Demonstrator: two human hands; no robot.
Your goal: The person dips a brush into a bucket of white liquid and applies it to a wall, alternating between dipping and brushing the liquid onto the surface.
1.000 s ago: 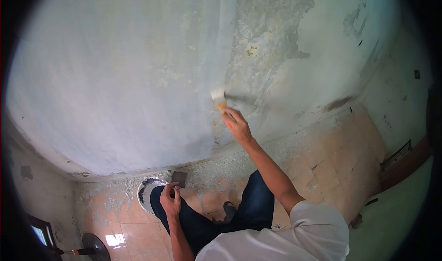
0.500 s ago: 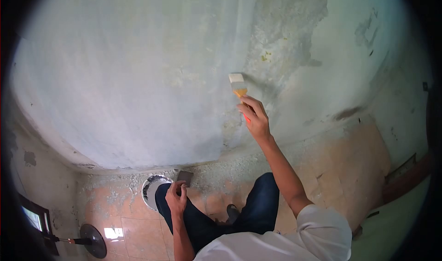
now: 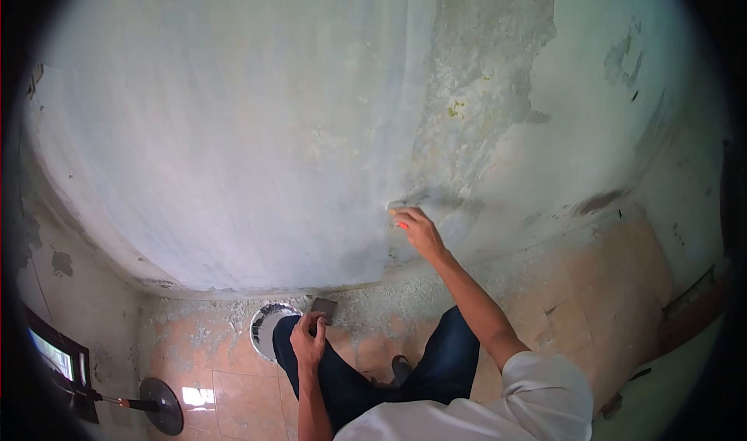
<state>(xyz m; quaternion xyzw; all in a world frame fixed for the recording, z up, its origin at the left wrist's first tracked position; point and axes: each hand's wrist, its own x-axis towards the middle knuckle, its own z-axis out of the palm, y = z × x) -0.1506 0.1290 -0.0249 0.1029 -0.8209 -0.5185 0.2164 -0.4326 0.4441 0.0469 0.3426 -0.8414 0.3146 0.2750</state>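
My right hand (image 3: 420, 232) is closed round the orange handle of a paintbrush (image 3: 397, 207), whose bristles touch the wall (image 3: 257, 130) beside the edge between pale paint and rough grey plaster. My left hand (image 3: 309, 338) rests on my left knee, its fingers curled with a gap between thumb and fingers and nothing seen in them. Just beyond it, a small dark flat piece (image 3: 324, 309) lies on the floor. A white bucket (image 3: 256, 333) with dark smears at its rim stands beside my left knee.
Flakes of debris cover the tiled floor (image 3: 241, 398) along the wall's foot. A standing fan's round black base (image 3: 162, 406) is at the lower left, near a dark-framed window (image 3: 56, 357). A dark reddish-brown object (image 3: 689, 320) is at the right edge.
My right hand has moved down the wall with the paintbrush, which now looks foreshortened. My left hand has stayed on the knee, and the view has shifted slightly.
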